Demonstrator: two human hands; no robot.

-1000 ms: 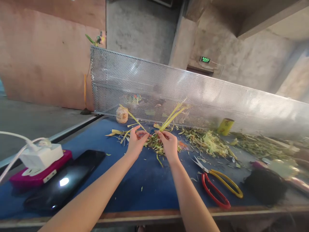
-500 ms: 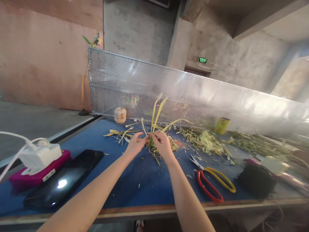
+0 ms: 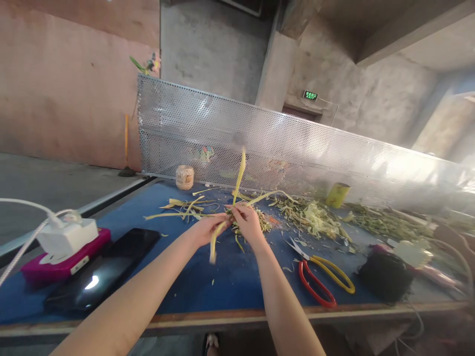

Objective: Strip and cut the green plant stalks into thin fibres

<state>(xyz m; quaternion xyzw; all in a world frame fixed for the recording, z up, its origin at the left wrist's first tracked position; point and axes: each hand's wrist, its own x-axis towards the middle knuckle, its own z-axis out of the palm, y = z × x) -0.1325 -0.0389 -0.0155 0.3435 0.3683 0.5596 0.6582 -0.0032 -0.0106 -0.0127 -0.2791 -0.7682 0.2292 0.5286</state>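
Both my hands meet over the middle of the blue table (image 3: pixel 208 287), working long yellow-green leaf strips (image 3: pixel 240 173). My left hand (image 3: pixel 204 230) is closed on a strip whose end hangs down towards me. My right hand (image 3: pixel 248 223) pinches the strips where they cross; one strip stands almost upright above it and another arcs away to the right. A small heap of leaf scraps (image 3: pixel 256 225) lies just beyond my fingers.
Red-and-yellow scissors (image 3: pixel 321 279) lie to the right, with a black bundle (image 3: pixel 386 277) further right. A black phone (image 3: pixel 104 269), a pink box (image 3: pixel 59 264) and a white charger (image 3: pixel 67 235) sit at left. A perforated metal screen (image 3: pixel 297 148), twine ball (image 3: pixel 184 177), yellow cup (image 3: pixel 337 194) and more cuttings (image 3: pixel 315 217) stand behind.
The strips have swung from leaning right to nearly upright. A strip end now hangs down from my left hand, and both hands have drawn slightly closer to me.
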